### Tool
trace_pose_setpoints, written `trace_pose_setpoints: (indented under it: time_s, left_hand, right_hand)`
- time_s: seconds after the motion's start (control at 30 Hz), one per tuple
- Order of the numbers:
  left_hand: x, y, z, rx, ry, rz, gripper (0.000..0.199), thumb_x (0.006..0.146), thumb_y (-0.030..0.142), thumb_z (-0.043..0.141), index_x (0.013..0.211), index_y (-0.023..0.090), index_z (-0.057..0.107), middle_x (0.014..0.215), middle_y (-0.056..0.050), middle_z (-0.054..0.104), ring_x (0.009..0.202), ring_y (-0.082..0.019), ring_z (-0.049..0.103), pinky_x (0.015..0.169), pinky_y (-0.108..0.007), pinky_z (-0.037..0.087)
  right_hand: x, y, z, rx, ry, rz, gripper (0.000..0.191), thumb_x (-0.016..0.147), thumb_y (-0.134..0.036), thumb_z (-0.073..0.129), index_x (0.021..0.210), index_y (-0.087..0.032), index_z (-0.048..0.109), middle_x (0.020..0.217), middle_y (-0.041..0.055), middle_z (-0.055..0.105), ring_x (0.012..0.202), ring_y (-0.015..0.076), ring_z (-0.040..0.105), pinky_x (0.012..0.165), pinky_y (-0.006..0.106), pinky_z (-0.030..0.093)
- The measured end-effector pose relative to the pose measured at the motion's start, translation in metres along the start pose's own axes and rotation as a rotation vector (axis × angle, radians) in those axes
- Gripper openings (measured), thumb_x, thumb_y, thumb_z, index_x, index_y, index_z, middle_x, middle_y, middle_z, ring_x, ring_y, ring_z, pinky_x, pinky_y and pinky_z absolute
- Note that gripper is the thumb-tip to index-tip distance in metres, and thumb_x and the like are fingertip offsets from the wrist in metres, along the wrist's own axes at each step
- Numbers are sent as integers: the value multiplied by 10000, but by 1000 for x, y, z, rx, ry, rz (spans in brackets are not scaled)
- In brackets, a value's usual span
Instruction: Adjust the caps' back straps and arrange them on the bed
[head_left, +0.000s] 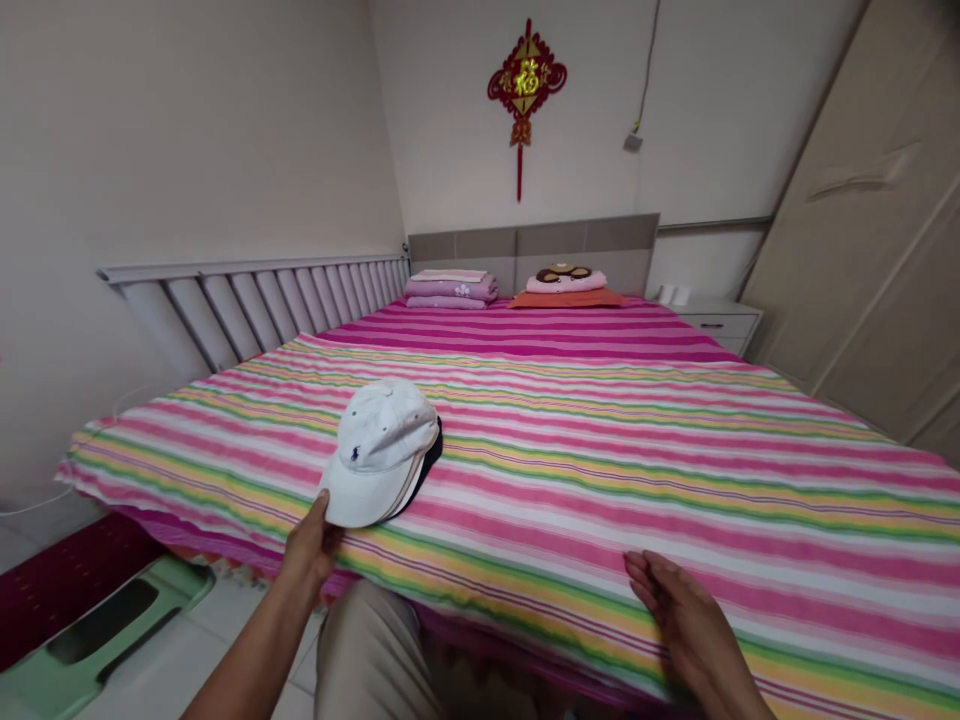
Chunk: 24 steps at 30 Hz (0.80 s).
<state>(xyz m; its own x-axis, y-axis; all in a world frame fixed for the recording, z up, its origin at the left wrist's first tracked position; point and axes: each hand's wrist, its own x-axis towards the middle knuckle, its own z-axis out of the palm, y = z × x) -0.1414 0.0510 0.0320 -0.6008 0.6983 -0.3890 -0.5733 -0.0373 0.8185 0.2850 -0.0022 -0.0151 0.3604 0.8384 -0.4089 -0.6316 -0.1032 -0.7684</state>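
A white cap [386, 430] with a small dark logo lies on the striped bedspread [570, 460], on top of other caps whose pale and dark brims show at its right side. My left hand [311, 540] is at the brim's lower left edge, thumb on top and fingers below, closed on it. To the right, my right hand [679, 605] is over the bed's near edge, its fingers extended and holding nothing.
Folded purple bedding [451, 290] and a pink-and-orange pile [566, 290] lie by the headboard [585, 245]. A radiator [277, 310] lines the left wall. A green stool [112, 625] stands at lower left, a white nightstand [724, 322] at back right.
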Motion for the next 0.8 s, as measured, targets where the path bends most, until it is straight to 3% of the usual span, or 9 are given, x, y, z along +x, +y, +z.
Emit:
trace_pose_setpoints:
  time_s: [0.13, 0.33, 0.53, 0.63, 0.8]
  left_hand:
    - [-11, -12, 6, -82, -56, -62, 225, 785, 106, 493, 985, 162, 580, 561, 16, 655, 501, -126, 619, 517, -243, 526]
    - [2, -22, 17, -352, -148, -52, 298, 801, 123, 451, 1062, 205, 569, 640, 21, 698, 592, -127, 649, 701, -290, 532]
    - [15, -27, 22, -419, -182, -69, 360, 827, 176, 399, 1166, 195, 516, 675, 18, 708, 649, -140, 655, 995, -398, 324]
    - [17, -18, 27, -415, -164, -88, 376, 842, 190, 366, 1197, 188, 491, 661, 23, 705, 633, -130, 652, 1010, -380, 302]
    - [13, -7, 33, -415, -157, -118, 370, 848, 221, 341, 1179, 210, 506, 625, 29, 697, 591, -135, 646, 869, -355, 447]
  right_hand:
    - [2, 2, -1, -1, 31, -10, 284, 434, -206, 744, 689, -150, 631, 666, 23, 709, 653, 140, 652, 561, 173, 532]
    - [3, 4, -1, -14, 18, -23, 345, 379, -242, 770, 685, -154, 638, 673, 21, 714, 664, 138, 648, 559, 168, 533]
    - [1, 3, 2, 1, 38, -35, 367, 349, -258, 785, 668, -151, 637, 654, 19, 712, 647, 132, 644, 550, 161, 526]
    - [2, 4, 3, 9, 44, -36, 373, 342, -263, 790, 665, -152, 638, 654, 18, 711, 647, 135, 645, 549, 164, 525]
    - [4, 6, 1, 9, 28, -53, 381, 362, -283, 797, 685, -153, 644, 676, 21, 713, 659, 135, 645, 557, 167, 523]
